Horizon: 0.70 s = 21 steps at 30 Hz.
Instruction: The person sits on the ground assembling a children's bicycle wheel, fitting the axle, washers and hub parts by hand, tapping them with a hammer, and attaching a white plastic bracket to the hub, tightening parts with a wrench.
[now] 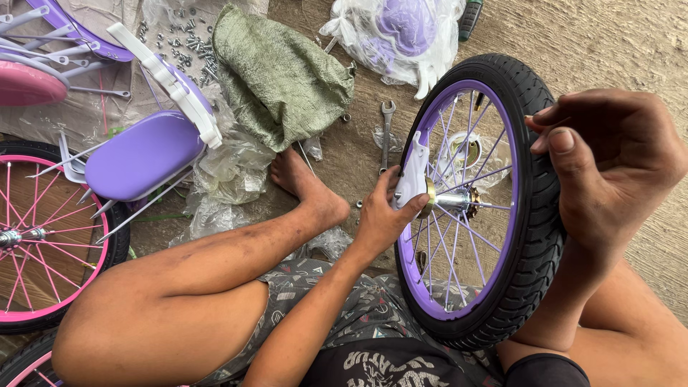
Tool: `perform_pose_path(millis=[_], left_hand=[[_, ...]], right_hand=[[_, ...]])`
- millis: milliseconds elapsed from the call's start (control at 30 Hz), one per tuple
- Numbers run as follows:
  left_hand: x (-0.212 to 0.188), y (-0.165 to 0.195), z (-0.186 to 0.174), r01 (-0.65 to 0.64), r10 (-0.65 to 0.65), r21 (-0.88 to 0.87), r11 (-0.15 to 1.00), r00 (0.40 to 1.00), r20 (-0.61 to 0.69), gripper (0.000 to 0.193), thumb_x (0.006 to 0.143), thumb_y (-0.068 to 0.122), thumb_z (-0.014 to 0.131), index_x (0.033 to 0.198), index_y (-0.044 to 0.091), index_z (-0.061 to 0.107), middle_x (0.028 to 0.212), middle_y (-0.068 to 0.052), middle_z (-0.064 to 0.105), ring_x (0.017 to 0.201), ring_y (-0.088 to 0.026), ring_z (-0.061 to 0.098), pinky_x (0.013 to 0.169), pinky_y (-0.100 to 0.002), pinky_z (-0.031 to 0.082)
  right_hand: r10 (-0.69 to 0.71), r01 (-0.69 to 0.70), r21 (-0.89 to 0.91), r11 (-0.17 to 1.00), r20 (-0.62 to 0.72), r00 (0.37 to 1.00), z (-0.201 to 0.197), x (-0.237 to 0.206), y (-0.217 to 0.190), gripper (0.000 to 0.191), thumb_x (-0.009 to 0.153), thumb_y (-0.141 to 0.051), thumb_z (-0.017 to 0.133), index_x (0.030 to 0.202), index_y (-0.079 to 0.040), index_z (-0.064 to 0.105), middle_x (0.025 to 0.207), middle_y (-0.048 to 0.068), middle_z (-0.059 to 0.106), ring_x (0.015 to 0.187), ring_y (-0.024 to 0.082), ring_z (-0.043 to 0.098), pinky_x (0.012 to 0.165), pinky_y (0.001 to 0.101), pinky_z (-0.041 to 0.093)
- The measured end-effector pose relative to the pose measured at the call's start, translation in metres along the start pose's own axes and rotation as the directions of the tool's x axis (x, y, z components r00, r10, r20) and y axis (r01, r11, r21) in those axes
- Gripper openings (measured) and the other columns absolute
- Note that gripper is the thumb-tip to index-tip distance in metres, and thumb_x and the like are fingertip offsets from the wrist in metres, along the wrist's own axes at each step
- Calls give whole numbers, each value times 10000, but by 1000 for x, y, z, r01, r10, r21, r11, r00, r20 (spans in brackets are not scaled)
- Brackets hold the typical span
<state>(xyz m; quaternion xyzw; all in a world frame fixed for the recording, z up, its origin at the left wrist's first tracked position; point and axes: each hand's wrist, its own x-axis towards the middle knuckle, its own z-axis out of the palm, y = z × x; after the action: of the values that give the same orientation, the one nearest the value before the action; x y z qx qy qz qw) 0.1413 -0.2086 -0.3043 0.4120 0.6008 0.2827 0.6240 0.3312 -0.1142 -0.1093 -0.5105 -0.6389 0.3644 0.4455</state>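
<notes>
— Nearest the lens: right hand (609, 161), raised above the purple-rimmed wheel (476, 201), fingers curled in and pinched; whether anything small sits between them, cannot tell. Wrist resting against the black tyre.

— And the left hand (383, 215)?

— Clasped on a white plastic piece (412, 179) at the hub (459, 199) of the wheel, thumb just beside the brass-coloured nut. Wheel held upright on the lap, tilted slightly.

— Surface beneath?

— Bare concrete floor (609, 36), rough and brownish; outdoors or a workshop, cannot tell.

— Surroundings, relative to the wheel?

— Just behind it, a spanner (387, 132) flat on the floor. Up and left of the wheel, a green woven sack (276, 72), crumpled, with loose bolts (190, 39) scattered beyond. Directly above the wheel, a purple part wrapped in clear plastic (405, 29). Well to the left, a purple seat-like pad (143, 154) and a pink-rimmed wheel (43, 236).

— Obstructions?

— Bent bare leg (215, 265) across the space between the two wheels, foot beside the sack.
</notes>
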Motion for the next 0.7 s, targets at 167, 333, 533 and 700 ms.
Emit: perform_pose_path(millis=[167, 333, 533, 700], left_hand=[[-4, -17, 20, -18, 15, -201, 979, 1000, -13, 1050, 835, 700, 634, 1505, -72, 397, 1375, -243, 616, 1203, -263, 664, 969, -353, 559], [-2, -41, 28, -38, 43, -539, 841, 999, -4, 823, 963, 498, 691, 1497, -80, 450, 1382, -204, 618, 1187, -216, 633, 1018, -322, 517], [-3, -53, 26, -16, 30, -513, 858, 999, 20, 718, 1009, 420, 620, 1508, -67, 450, 1318, -196, 632, 1202, -237, 639, 1017, -345, 538], [6, -68, -1, 49, -98, -234, 971, 974, -203, 548, 1053, 374, 400, 1456, 15, 494, 1302, -157, 655, 1181, -285, 673, 974, -392, 577]], right_hand=[[-30, 29, 5, 1000, 10, 1000, 3, -1, 0, 293, 1176, -170, 739, 1219, 74, 582, 1090, 181, 699, 921, 167, 733, 841, 250, 623], [-8, 8, 12, 1000, -1, 1000, 1, 0, 1, 278, 1188, -163, 729, 1205, 68, 576, 1087, 175, 701, 935, 167, 736, 831, 247, 620], [-18, 17, 36, 999, 8, 1000, 2, -2, 2, 273, 1194, -158, 732, 1208, 66, 576, 1096, 174, 701, 942, 166, 735, 835, 240, 622], [19, -18, 49, 999, -16, 1000, 4, -5, 0, 287, 1169, -157, 746, 1202, 76, 581, 1085, 186, 714, 877, 164, 719, 826, 242, 610]])
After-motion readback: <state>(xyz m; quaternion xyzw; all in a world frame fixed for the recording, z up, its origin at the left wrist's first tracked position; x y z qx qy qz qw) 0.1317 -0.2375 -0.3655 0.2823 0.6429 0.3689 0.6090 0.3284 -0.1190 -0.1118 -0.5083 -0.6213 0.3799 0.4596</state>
